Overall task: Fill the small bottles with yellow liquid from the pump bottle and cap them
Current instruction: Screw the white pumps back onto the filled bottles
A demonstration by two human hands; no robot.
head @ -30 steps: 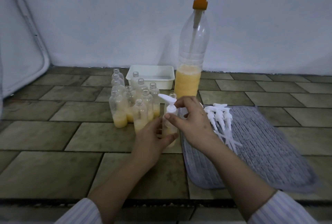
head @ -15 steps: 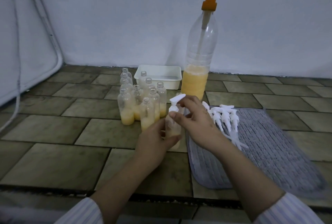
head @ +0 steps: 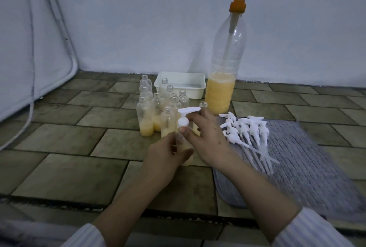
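Head view: the left hand (head: 164, 155) grips a small bottle (head: 185, 147) standing on the tiled floor (head: 69, 171) in front of the pump bottle (head: 223, 80). The right hand (head: 206, 137) pinches the white pump cap (head: 184, 120) on its neck. Spare pump caps (head: 245, 128) lie right of it on a grey mat (head: 309, 167); uncapped bottles (head: 158, 108) cluster behind.
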